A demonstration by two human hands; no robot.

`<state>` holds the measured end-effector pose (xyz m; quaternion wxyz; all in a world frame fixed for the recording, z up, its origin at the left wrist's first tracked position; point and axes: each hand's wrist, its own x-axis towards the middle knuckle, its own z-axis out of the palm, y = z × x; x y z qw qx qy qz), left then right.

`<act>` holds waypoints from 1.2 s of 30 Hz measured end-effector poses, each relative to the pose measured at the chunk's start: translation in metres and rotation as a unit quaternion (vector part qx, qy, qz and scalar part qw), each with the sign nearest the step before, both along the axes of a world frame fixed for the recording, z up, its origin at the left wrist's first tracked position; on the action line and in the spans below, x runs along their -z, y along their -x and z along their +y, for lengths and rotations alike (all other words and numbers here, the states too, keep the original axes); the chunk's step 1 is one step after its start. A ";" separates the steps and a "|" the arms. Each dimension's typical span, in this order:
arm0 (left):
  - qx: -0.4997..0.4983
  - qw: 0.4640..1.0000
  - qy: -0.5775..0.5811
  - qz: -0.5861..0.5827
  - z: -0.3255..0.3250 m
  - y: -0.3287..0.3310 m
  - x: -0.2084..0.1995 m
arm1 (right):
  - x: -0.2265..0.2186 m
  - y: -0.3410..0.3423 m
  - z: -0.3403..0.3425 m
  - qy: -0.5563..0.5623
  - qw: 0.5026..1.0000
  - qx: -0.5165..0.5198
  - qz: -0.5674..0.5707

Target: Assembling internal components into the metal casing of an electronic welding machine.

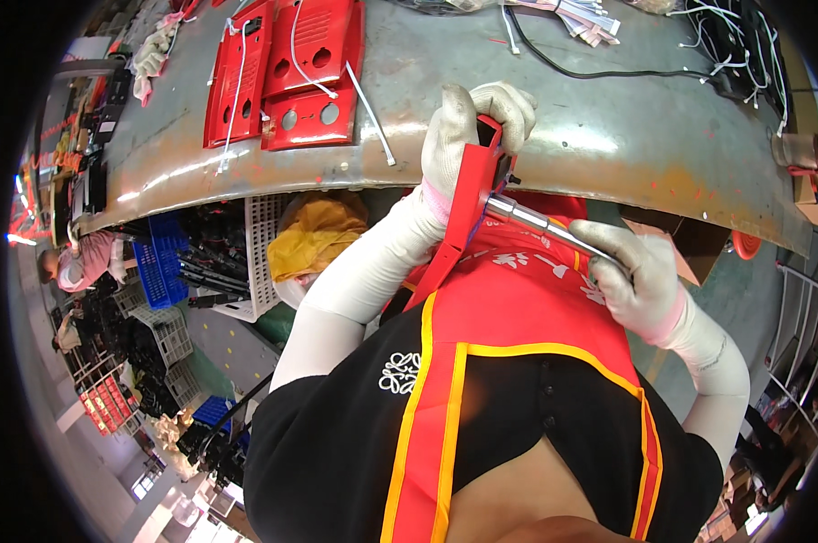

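At the far left I see a blue crate (163, 264) and, right of it, a yellow cloth (318, 240), both below the bench edge. On the grey bench (409, 45) lie several overlapping red panels (287, 90) with round cut-outs, and thin white cables (370, 116) on and beside them.

Next comes the left hand (445, 140), in a white glove, its fingers curled firmly round the upper end of a raised red panel (468, 195). That panel is in the air by the near edge of the bench, tilted, its lower end close to the red apron (554, 312). I judge it to be thin painted metal: stiff, fairly light, likelier to scratch than break. The gloss may be slippery, though the glove should help. I would take it by the upper rim, clear of the small dark part (502, 169) there, and mind sharp edges. Gripped at one end only, it could twist under a push lower down.

Right of it, a slim silver tool (543, 223) points at the panel; I cannot tell whether its tip is seated. The right hand (642, 276), also gloved, has its fingers closed on the rear end. The tool looks rigid, smooth and dense, so I favour that rear hold, in line with its length.

At the far right sits a tangle of dark cables (739, 63).
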<state>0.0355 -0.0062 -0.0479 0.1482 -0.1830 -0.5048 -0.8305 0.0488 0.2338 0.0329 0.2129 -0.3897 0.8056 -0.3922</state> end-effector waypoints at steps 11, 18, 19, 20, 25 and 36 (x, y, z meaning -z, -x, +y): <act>0.033 0.999 -0.011 0.037 0.001 0.000 0.006 | -0.009 -0.018 0.001 0.100 0.720 0.213 -0.653; -0.021 0.998 0.064 0.014 -0.007 -0.002 -0.006 | -0.007 -0.010 0.010 0.151 0.684 0.170 -0.693; -0.024 0.999 0.047 0.009 -0.014 0.000 -0.006 | -0.006 -0.011 0.010 0.076 0.863 0.141 -0.479; -0.017 1.000 -0.005 0.003 -0.023 0.000 -0.006 | -0.003 -0.009 0.009 -0.002 0.970 0.096 -0.224; -0.074 0.982 -0.150 0.089 -0.086 -0.005 -0.026 | 0.007 0.035 0.031 -0.061 0.946 0.081 0.306; -0.397 0.864 0.250 -0.182 -0.086 -0.001 -0.086 | 0.105 0.164 0.092 -0.341 0.791 0.310 0.403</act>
